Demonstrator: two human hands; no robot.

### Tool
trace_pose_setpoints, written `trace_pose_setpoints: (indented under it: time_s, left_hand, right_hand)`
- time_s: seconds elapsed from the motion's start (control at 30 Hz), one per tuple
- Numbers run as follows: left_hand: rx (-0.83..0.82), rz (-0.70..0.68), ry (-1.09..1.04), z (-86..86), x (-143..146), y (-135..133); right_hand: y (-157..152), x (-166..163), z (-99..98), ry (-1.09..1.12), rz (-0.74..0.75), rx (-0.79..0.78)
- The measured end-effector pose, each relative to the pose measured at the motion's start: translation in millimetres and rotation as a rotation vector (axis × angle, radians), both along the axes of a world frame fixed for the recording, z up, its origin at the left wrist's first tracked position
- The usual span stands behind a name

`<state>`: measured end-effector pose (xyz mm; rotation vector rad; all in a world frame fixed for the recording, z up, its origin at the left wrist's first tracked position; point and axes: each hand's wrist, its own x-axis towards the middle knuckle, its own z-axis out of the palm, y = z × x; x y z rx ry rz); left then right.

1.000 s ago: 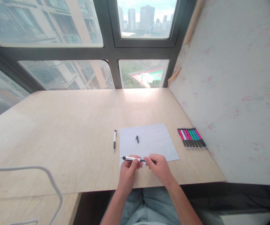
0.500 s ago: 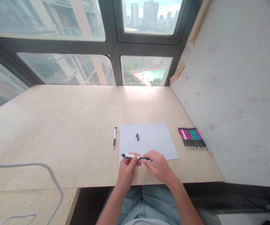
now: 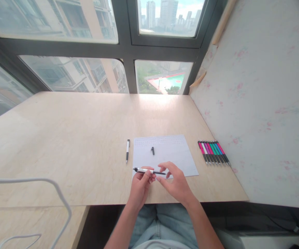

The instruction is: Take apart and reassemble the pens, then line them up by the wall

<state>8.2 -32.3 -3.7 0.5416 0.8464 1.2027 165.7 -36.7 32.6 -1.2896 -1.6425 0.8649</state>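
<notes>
A white-and-black pen (image 3: 144,170) lies nearly level in my left hand (image 3: 140,185), its dark end pointing right. My left hand is shut on its middle. Around that dark end, my right hand (image 3: 175,181) has its thumb and fingers apart; whether a fingertip touches the pen I cannot tell. Both hands are over the near edge of a white sheet of paper (image 3: 170,155) with lines of handwriting along its top. A small black pen cap (image 3: 152,150) lies on the sheet. Left of the paper, a second white-and-black pen (image 3: 128,151) lies on the table.
A row of several coloured pens (image 3: 213,152) lies right of the paper, by the flowered wall (image 3: 265,103). The pale table (image 3: 61,138) reaches back to the window frame (image 3: 128,52). A white cable (image 3: 53,186) loops over the table at the near left.
The fingers of my right hand have loosened and spread away from the pen's dark end, showing more of it. My left hand keeps its hold on the pen. The view has shifted slightly.
</notes>
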Motion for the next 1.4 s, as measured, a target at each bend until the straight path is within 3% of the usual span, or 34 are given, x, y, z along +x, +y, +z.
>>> trace_pose_setpoints:
  time_s: [0.13, 0.47, 0.67, 1.4]
  left_hand:
    - [-0.012, 0.013, 0.018, 3.0, 0.7, 0.2]
    - [-0.024, 0.017, 0.019, 3.1, 0.2, 1.5]
    - [-0.029, 0.021, 0.0, 6.5, 1.3, 1.2]
    - [-0.037, 0.04, -0.022, 3.6, 0.8, 2.8]
  right_hand:
    - [0.4, 1.1, -2.2, -0.062, 0.006, -0.099]
    - [-1.4, -0.8, -1.3, -0.006, -0.067, -0.089]
    - [-0.9, 1.7, 0.5, -0.068, -0.002, -0.076]
    - [0.8, -0.3, -2.8, -0.008, -0.077, -0.105]
